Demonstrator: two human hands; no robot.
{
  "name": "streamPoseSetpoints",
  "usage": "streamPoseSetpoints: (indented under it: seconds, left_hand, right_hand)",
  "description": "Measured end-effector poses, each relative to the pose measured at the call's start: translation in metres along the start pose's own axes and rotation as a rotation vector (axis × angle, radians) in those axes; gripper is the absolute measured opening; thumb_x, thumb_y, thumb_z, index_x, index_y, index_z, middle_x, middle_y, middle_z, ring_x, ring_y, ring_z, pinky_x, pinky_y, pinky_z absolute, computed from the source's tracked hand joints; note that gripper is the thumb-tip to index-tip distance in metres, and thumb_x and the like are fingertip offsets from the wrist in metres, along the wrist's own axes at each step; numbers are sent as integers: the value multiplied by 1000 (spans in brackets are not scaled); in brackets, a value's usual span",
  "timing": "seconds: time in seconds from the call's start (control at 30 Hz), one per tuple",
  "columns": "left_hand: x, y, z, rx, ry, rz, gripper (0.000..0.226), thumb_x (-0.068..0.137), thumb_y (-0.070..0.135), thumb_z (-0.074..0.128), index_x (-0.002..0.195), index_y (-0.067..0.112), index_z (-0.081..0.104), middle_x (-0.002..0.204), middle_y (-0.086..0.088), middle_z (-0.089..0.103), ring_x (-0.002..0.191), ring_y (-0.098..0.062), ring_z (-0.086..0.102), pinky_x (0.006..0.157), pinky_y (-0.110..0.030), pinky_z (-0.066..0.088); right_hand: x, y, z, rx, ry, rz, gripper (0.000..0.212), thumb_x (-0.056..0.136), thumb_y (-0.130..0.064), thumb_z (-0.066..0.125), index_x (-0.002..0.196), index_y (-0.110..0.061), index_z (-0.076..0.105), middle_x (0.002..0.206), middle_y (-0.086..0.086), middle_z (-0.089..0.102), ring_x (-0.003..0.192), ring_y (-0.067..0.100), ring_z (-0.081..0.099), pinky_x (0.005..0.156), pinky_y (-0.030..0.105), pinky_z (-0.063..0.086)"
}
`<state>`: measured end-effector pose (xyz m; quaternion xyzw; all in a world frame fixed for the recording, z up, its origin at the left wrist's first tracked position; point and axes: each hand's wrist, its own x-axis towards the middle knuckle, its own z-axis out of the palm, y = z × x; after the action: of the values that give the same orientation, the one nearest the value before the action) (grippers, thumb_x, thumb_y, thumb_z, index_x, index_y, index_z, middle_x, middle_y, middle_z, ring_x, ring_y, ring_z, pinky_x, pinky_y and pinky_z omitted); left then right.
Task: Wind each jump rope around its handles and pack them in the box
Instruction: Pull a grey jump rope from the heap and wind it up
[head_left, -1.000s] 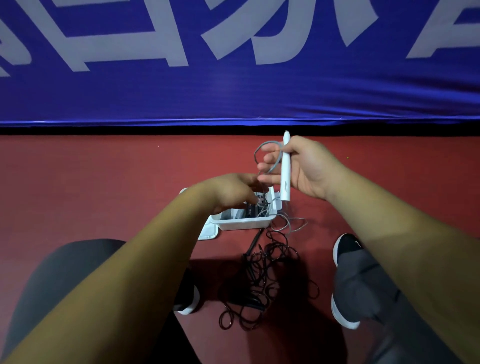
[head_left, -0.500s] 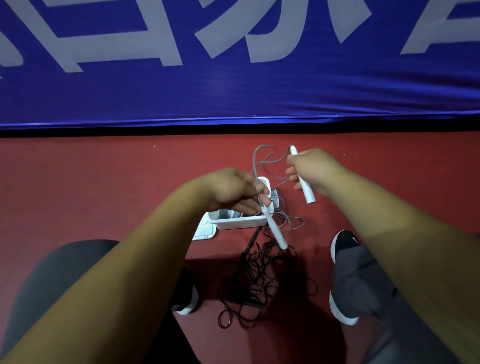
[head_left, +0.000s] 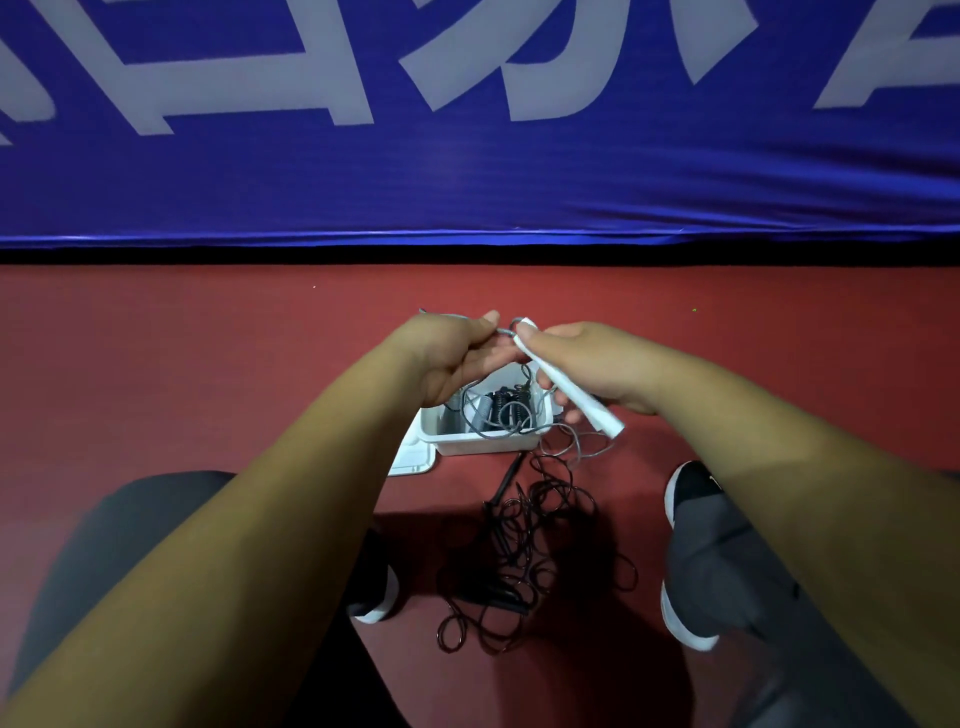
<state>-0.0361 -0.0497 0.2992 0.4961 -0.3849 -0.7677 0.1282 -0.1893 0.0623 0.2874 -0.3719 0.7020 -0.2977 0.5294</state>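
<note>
My right hand (head_left: 592, 364) grips white jump rope handles (head_left: 571, 389) that slant down to the right, above the white box (head_left: 478, 441). My left hand (head_left: 457, 353) pinches the grey rope (head_left: 501, 331) close to the handles' upper end. Loose grey rope (head_left: 566, 447) hangs from there over the box's right rim and onto the floor. Inside the box lie wound ropes (head_left: 506, 408), dark and grey. A tangled black jump rope (head_left: 524, 561) lies on the red floor in front of the box.
The white box lid (head_left: 413, 460) lies flat at the box's left. My shoes (head_left: 685, 493) and knees stand on either side of the black rope. A blue banner (head_left: 467, 156) closes off the floor behind.
Both hands have come together above the box. The white handle in my left hand has gone out of sight, and that hand now pinches the rope beside my right hand.
</note>
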Motion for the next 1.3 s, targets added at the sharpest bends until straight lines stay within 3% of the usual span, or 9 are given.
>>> streamPoseSetpoints:
  seconds: [0.17,0.27,0.37,0.5,0.63,0.73,0.93,1.13,1.3]
  left_hand:
    - [-6,8,-7,526,152,22,47,106,46,58,104,1,68,85,-12,77,67,-27,78,46,-27,56]
    - [-5,14,-10,867,277,322,23,97,19,60,116,7,67,100,-16,74,76,-27,73,57,-27,53]
    - [-7,16,-12,972,27,504,48,91,7,68,136,24,62,126,0,66,103,-15,63,80,-28,51]
    - [-3,6,-7,1119,-24,593,12,99,27,64,106,21,72,101,-3,75,93,-26,69,87,-43,57]
    - [-2,3,2,800,-19,507,19,100,19,52,88,18,68,80,-1,74,84,-27,72,92,-54,59]
    - [-7,10,13,510,7,442,21,104,12,46,91,10,62,72,-7,56,74,-29,69,81,-45,55]
    - [-12,19,21,247,10,381,18,104,15,47,94,9,60,69,-4,46,62,-26,64,85,-64,61]
    - [-19,36,16,-82,-215,347,28,107,22,48,98,6,69,78,-3,50,67,-16,55,93,-46,59]
    - [-25,38,8,41,-307,442,27,109,22,52,117,7,73,86,0,64,83,-14,60,106,-41,50]
  right_hand:
    - [-2,-3,-2,-427,100,-184,25,95,-41,77,105,-19,68,71,-8,59,51,7,50,53,26,40]
    - [-4,-6,-4,-569,181,-221,18,94,-34,78,95,-20,67,81,-4,64,65,13,56,54,29,35]
    - [-5,-10,-6,-605,246,-237,24,91,-37,79,88,-20,62,82,-1,64,69,18,58,56,33,35]
    - [-8,-18,-6,-686,272,-231,34,90,-43,77,82,-19,55,80,0,59,67,19,54,54,34,32]
    - [-9,-19,-6,-593,302,-218,31,92,-38,74,83,-16,54,72,3,57,54,19,51,41,27,34]
    - [-7,-17,-8,-605,343,-218,25,89,-34,73,91,-15,56,83,5,63,63,19,55,51,33,34]
    - [4,-4,-2,-518,450,-276,15,97,-27,61,93,-14,54,85,4,61,67,19,56,53,32,36]
    - [4,-13,-4,-313,479,-299,34,103,-49,58,103,-16,61,76,1,63,59,23,58,55,35,44]
    - [3,-16,-6,8,332,-260,31,99,-50,64,101,-19,62,77,3,54,60,18,54,45,30,41]
